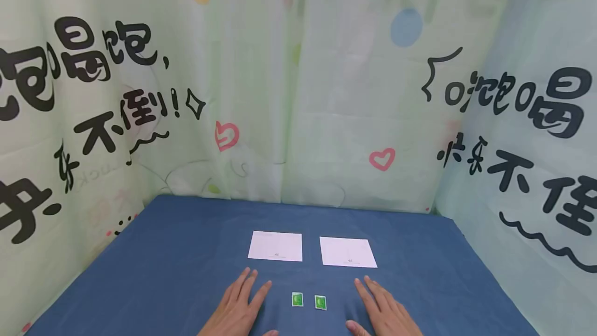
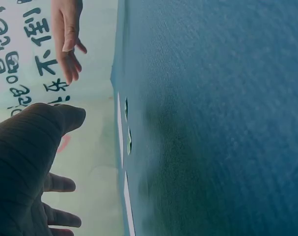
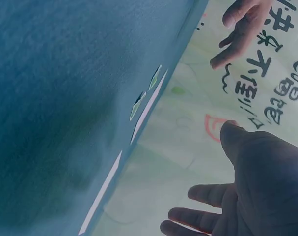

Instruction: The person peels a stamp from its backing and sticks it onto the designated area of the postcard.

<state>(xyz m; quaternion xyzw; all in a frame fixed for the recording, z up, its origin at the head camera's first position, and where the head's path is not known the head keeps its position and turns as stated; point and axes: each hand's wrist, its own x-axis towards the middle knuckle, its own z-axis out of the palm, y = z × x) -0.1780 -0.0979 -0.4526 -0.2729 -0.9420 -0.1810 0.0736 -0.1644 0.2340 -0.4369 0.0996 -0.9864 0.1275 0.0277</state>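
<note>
Two small green stamps with white borders lie side by side on the blue cloth, the left stamp and the right stamp. Behind them are two white envelope-like rectangles, a left one and a right one, each with a small mark near its front edge. To the left of the stamps my left hand hovers over the cloth, fingers spread and holding nothing. My right hand is on the other side, also spread with nothing in it. In both wrist views, the hands stand apart from the stamps.
A blue cloth covers the table. Pale curtains with black lettering, hearts and coloured dots hang behind it and along both sides.
</note>
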